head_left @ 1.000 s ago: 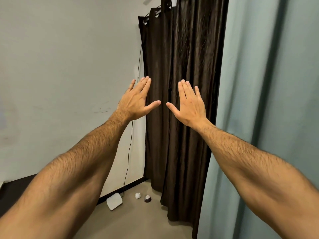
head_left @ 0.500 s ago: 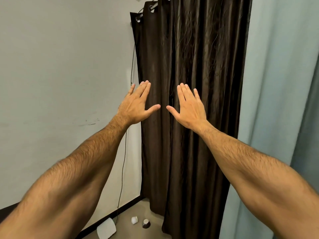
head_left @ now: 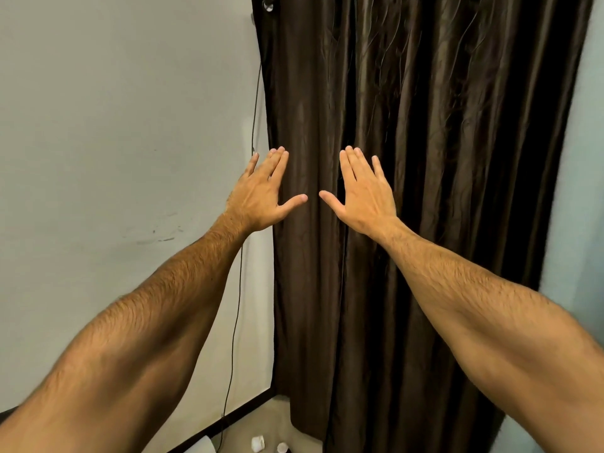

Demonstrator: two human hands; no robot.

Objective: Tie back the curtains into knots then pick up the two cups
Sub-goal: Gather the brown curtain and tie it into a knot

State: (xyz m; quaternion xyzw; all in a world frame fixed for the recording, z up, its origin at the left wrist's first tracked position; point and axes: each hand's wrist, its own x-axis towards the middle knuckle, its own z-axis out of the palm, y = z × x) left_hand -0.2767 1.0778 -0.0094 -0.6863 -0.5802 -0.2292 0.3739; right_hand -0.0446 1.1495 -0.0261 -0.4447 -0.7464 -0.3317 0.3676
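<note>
A dark brown curtain (head_left: 441, 158) hangs straight down from a rod and fills the middle of the view. My left hand (head_left: 261, 194) is held up flat with straight fingers at the curtain's left edge, holding nothing. My right hand (head_left: 362, 191) is raised the same way in front of the curtain's folds, fingers straight, thumb out. Whether either hand touches the cloth I cannot tell. Two small cups sit on the floor at the bottom edge: a white cup (head_left: 257, 443) and a second cup (head_left: 281, 448), partly cut off.
A light blue curtain (head_left: 581, 191) hangs at the right edge. The pale wall (head_left: 114, 125) is on the left, with a thin black cable (head_left: 240, 279) running down it. A white flat object (head_left: 204, 446) lies on the floor by the dark skirting.
The view has moved closer to the brown curtain and tilted up; the cups have slid to the bottom edge. Both hands stay raised and flat, a little further apart.
</note>
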